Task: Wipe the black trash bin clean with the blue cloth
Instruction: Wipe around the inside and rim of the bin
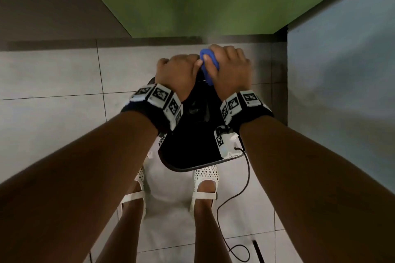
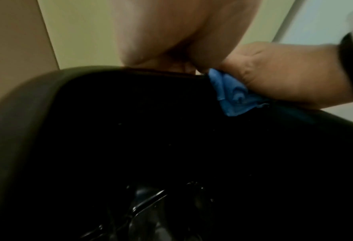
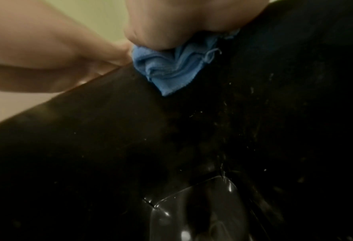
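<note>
The black trash bin stands on the floor between my forearms, its opening facing up. My right hand grips the bunched blue cloth and presses it against the bin's far rim; a fold hangs inside the wall. In the right wrist view the cloth sits under my palm on the speckled inner wall. My left hand is curled over the same far rim just left of the cloth. The left wrist view shows the rim, the cloth and my right hand.
A green wall rises just behind the bin, and a pale blue panel stands close on the right. The floor is grey tile. My feet in white sandals stand under the bin's near rim. A black cable loops across the floor.
</note>
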The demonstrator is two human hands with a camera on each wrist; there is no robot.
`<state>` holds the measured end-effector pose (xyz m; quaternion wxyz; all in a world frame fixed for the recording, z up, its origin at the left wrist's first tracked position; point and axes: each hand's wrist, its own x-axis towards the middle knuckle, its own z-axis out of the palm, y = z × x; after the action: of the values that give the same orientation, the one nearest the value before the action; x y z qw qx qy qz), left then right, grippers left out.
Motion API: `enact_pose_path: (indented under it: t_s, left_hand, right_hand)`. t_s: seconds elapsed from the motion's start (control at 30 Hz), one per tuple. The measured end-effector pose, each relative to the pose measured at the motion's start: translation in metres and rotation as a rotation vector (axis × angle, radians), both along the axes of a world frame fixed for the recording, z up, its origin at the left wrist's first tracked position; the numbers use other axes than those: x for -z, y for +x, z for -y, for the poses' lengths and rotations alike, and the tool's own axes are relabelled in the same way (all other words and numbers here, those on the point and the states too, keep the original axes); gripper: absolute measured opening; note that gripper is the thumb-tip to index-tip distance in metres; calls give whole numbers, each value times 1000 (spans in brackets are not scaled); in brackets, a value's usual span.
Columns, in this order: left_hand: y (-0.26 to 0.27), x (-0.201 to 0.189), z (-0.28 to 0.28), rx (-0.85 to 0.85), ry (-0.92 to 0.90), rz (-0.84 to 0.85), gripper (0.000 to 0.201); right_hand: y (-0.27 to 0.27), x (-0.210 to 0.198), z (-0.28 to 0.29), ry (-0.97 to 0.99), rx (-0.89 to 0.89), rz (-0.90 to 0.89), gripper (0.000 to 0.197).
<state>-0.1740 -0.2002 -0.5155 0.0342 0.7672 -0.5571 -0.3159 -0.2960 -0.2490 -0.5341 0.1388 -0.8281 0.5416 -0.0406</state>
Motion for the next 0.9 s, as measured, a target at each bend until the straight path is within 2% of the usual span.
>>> enact_pose_path:
  t_s: [0.17, 0.27, 0.4, 0.57, 0.67, 0.77, 0.83, 0.9]
  left_hand:
    - [16, 0, -2, 47, 121, -145, 40]
    - [13, 0, -2, 46, 135, -143, 37]
    - [8, -1, -7, 22, 105, -63, 39]
    - [1, -1, -14, -13, 136, -59, 42]
    - [2, -3, -15, -18, 131, -115, 40]
    - [4, -1, -14, -27, 142, -184, 37]
    - [5, -1, -14, -48, 138, -219, 35]
    - [6, -1, -14, -50, 125, -241, 32]
  right_hand:
    - [1, -1, -4, 46, 44, -19, 54]
    - [-2, -4, -10, 59, 99, -18, 55]
    - [-21, -8, -19, 271, 375, 82, 48]
    - [-53, -11, -69, 152, 512, 31, 57]
    - [-65, -11, -82, 131, 544, 32, 58]
    - [-60, -15, -68, 195, 601, 24, 49]
    - [-50, -17, -52, 187, 571, 13, 45]
    - [-31, -17, -35, 163, 465, -2, 46]
